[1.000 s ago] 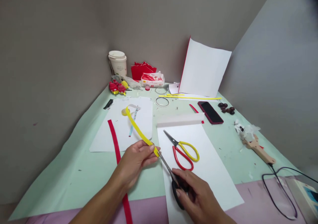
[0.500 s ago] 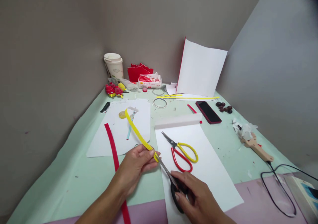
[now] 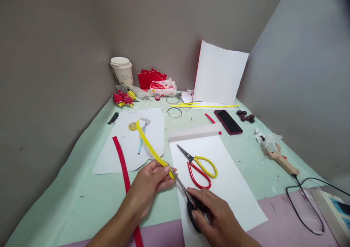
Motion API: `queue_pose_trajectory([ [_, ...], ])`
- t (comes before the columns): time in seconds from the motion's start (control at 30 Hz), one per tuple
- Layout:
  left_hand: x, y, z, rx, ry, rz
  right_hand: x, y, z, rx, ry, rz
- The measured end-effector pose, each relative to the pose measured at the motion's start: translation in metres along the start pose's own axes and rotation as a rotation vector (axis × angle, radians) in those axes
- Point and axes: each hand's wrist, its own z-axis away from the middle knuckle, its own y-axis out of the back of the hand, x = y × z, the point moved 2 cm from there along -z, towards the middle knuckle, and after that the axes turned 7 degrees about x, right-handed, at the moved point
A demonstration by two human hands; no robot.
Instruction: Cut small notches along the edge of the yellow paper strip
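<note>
1. Pinching the yellow strip (image 3: pixel 149 145) between thumb and fingers is what my left hand (image 3: pixel 153 179) has going on, and that grip looks snug, right by the strip's near end.
2. The strip sits mid-table, up off the surface at my end, running away from me and leftward. Its near part is ridged crosswise. The far end curls over to show a white underside, just above the pen (image 3: pixel 141 146).
3. My right hand (image 3: pixel 214 214) is wrapped around the handles of the black scissors (image 3: pixel 186 195). The blade tips touch the strip right beside my left fingertips. From this far off I can't tell whether the blades are parted or together, or if the strip is between them.
4. Another pair, the red-and-yellow scissors (image 3: pixel 194 158), lies on the white sheet (image 3: pixel 232 192) just past my right hand, tips pointing away and left. The sheet's far edge is folded up.
5. On my left, the red strip (image 3: pixel 123 163) runs over another sheet of paper (image 3: pixel 109 157) and passes under my left forearm.
6. A roll of tape (image 3: pixel 132 126) lies on that left paper, near the curled end.
7. Over right I've got the phone (image 3: pixel 228 122) lying screen up, and nearer the edge a beige tool (image 3: pixel 286 163) with a black cord.
8. At the back: a lidded cup (image 3: pixel 122 72) and a tissue pack (image 3: pixel 163 88).
</note>
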Motion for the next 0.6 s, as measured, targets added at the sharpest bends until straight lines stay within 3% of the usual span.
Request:
queue_pose_trajectory([
  [0.43,0.0001,-0.0009,0.0017,0.01,-0.008,-0.003,-0.0039,0.0006,-0.0004,0.043,0.03,0.029],
  [0.6,-0.0001,-0.0009,0.0021,0.014,-0.002,0.006,-0.0036,0.0015,-0.0013,0.033,-0.022,0.007],
])
